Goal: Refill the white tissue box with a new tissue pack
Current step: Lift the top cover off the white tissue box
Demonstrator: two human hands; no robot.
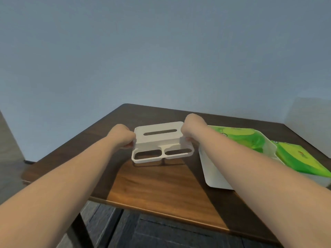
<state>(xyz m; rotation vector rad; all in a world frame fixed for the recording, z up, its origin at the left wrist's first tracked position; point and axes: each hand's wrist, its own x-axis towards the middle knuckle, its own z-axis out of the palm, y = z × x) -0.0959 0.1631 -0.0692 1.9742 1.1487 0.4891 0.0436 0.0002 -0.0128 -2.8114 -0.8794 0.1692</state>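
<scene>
Two bare forearms are reaching forward from the bottom corners over a dark brown wooden table [161, 185], meeting at a white plastic tissue box [160, 140] that is sitting near the table's far middle. Its flat top is showing a long narrow slot, and its near lower part is showing two rounded oblong openings side by side. Left hand [121, 136] is gripping the box's left end with fingers curled tight around the edge; right hand [192, 128] is gripping the box's right end the same way. Just to the right of the box, a white rounded tray-like piece [215, 174] is lying on the table, partly hidden under the right forearm. Two green plastic-wrapped tissue packs [250, 138] are resting on it, farther right of the box
</scene>
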